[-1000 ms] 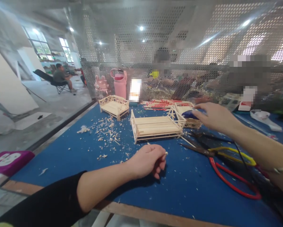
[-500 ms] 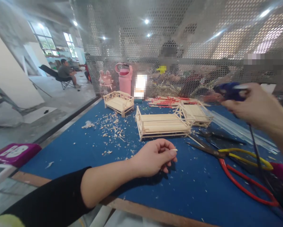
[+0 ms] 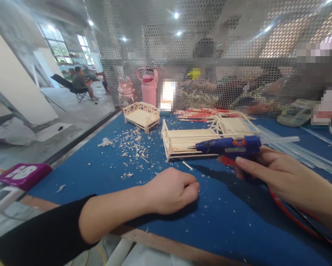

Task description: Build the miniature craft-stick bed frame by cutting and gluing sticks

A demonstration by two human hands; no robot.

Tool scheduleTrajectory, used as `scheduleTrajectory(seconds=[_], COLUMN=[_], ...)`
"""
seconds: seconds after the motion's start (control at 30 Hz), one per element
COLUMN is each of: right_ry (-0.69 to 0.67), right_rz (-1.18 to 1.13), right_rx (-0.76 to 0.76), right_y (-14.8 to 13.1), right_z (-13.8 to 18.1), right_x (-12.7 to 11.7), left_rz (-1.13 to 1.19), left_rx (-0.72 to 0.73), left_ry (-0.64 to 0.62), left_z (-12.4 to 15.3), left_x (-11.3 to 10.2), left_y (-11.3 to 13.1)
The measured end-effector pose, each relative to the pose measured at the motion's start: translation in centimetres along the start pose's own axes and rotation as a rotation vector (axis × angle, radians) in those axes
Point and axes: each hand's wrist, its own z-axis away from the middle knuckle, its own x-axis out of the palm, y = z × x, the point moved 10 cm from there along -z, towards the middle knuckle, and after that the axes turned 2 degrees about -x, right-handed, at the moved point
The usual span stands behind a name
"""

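Observation:
My right hand grips a blue hot glue gun. Its nozzle points left, in front of a miniature bench of thin wooden sticks, and a clear glue stick pokes out of its back. My left hand rests closed on the blue tabletop, nearer to me than the bench; whatever its curled fingers hold is hidden. A short loose stick lies between the hand and the bench. Two more small stick pieces of furniture stand behind, one at left and one at right.
Red-and-natural sticks lie along the mesh screen. Wood chips litter the left side. Clear glue sticks are at right, and red tool handles show beneath my right arm. A pink bottle stands at the back.
My right hand has brought the glue gun down and left, in front of the bench. My left hand has turned over and curled in; the small stick piece it pinched no longer shows.

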Motion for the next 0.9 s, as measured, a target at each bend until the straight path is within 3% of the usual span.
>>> scheduleTrajectory(seconds=[0.13,0.37,0.5,0.67,0.73,0.83,0.9], right_ry=[-0.047,-0.065,-0.018,-0.028,-0.028,-0.012,-0.011], right_rz=[0.005,0.014,0.049,0.048,0.061,0.07,0.06], right_rx=[0.037,0.035,0.02,0.046,0.012,-0.071,-0.091], right_y=[0.6,-0.1,-0.2,0.1,-0.4,-1.5,-1.8], right_z=[-0.6,-0.7,-0.8,-1.0,-1.1,-1.2,-1.2], right_x=[1.0,1.7,0.9,0.9,1.2,1.4,1.6], left_rz=[-0.187,-0.248,-0.221,-0.223,-0.253,-0.401,-0.499], left_rx=[-0.07,-0.088,-0.11,-0.158,-0.135,0.004,0.108], left_ry=[0.038,0.02,0.083,0.188,0.317,0.544,0.458], left_z=[0.4,0.8,1.1,1.2,1.2,1.1,-0.3], left_x=[-1.1,-1.2,-3.3,-5.9,-7.5,-10.6,-10.9], left_y=[-2.6,-2.8,-2.2,-3.7,-3.9,-2.2,-0.9])
